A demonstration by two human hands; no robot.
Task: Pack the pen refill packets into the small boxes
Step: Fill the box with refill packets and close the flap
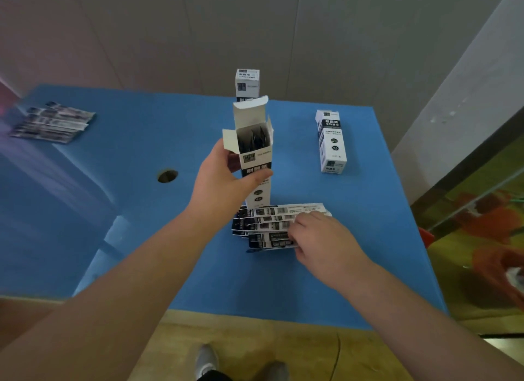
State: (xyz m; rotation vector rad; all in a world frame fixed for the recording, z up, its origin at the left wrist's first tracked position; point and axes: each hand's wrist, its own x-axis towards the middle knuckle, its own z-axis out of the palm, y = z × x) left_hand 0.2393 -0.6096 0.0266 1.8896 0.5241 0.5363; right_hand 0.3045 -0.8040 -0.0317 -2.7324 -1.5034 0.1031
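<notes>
A spare stack [52, 122] of packets lies far left. The left hand [224, 179] grips the open box [255, 159] upright at centre, dark packets already inside. The right hand [317, 238] pinches at the near fan of packets [266, 224]. It may lift several at once, and they could jam at the flaps or tip the box

I have only one view, from the camera on my head; it looks forward and steeply down over my forearms onto the blue table [326, 281]; the near edge sits low in frame with my shoes [207, 360] and the floor beneath it; the far edge meets the wall [340, 40] up top; wide-angle bending curves the table's left side.
</notes>
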